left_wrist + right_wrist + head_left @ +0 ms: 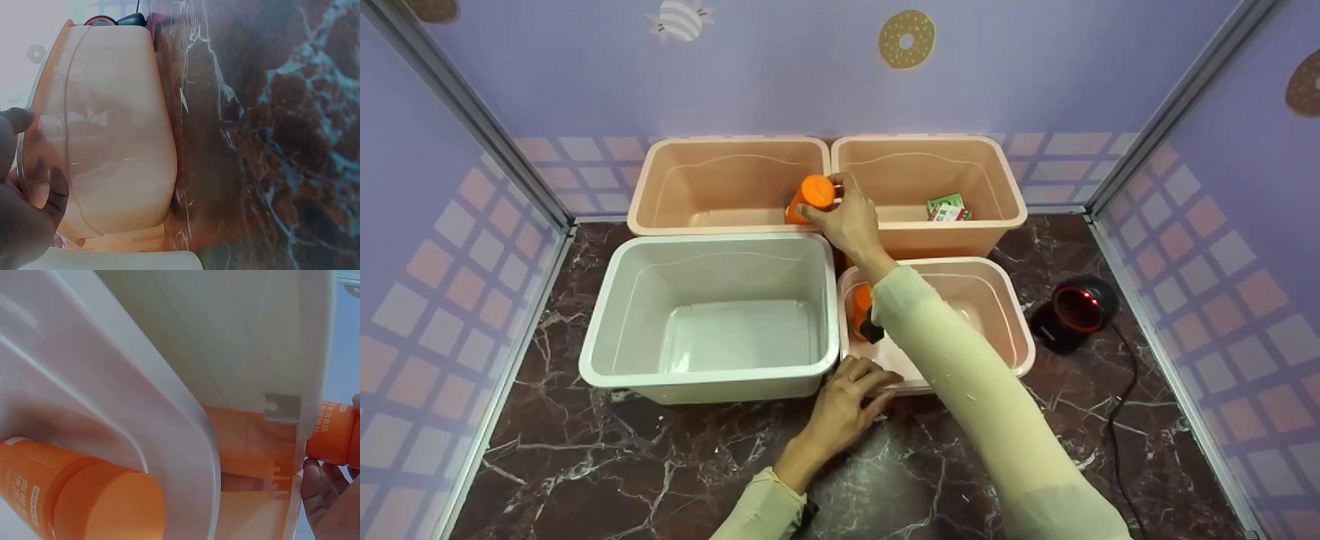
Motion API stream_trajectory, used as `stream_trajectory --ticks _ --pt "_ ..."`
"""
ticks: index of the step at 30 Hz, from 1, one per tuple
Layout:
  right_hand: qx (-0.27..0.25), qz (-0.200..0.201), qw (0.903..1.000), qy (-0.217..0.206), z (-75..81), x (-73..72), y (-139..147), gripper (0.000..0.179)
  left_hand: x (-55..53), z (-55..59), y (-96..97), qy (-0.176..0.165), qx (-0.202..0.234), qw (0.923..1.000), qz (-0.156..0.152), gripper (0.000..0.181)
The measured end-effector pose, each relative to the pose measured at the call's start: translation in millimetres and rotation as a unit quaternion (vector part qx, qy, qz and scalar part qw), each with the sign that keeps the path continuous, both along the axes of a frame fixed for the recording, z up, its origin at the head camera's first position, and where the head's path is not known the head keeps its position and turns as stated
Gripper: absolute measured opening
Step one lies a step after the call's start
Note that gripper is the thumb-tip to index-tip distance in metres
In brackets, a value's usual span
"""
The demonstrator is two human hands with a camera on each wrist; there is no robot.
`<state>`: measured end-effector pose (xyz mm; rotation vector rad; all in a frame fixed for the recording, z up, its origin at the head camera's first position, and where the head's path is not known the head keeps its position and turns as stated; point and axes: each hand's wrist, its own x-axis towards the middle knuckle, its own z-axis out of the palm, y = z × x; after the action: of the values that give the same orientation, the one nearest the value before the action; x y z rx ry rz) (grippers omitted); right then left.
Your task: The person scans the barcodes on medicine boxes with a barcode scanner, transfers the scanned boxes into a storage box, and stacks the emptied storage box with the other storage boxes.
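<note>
My right hand [851, 217] grips an orange bottle [815, 193] by its cap end, at the front right corner of the back left peach bin [727, 180]. In the right wrist view this bottle [332, 433] shows white print. Another orange bottle [862, 301] lies in the small pale pink bin [1020, 330], partly hidden by my right sleeve; it looms close in the right wrist view. My left hand [844, 405] holds the small bin's front rim near its left corner, with the thumb against the outer wall [118, 129] in the left wrist view.
A white bin [709, 379] stands front left. The back right peach bin [1012, 202] holds small green and white packets [949, 208]. On the right sits a black scanner [1076, 311] with a red light and a cable [1117, 420]. Patterned walls enclose the marbled table [607, 465].
</note>
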<state>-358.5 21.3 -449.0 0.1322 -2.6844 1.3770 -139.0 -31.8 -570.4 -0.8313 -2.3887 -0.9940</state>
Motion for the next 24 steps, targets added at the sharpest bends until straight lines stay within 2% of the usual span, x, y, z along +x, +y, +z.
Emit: stream_trajectory --ticks 8,15,24 --pt "-0.028 0.017 0.9995 0.001 0.2 -0.2 0.8 0.060 -1.5 -1.2 1.1 0.026 0.016 0.9995 -0.006 0.016" --pt "-0.045 0.023 0.9987 0.000 -1.2 0.7 3.0 0.057 -1.9 -2.3 1.4 0.033 0.018 0.9993 -0.008 0.016" --pt "-0.094 0.038 0.9948 0.002 -1.4 6.4 10.0 0.052 -1.1 -0.5 2.0 0.006 0.010 0.9999 -0.007 0.015"
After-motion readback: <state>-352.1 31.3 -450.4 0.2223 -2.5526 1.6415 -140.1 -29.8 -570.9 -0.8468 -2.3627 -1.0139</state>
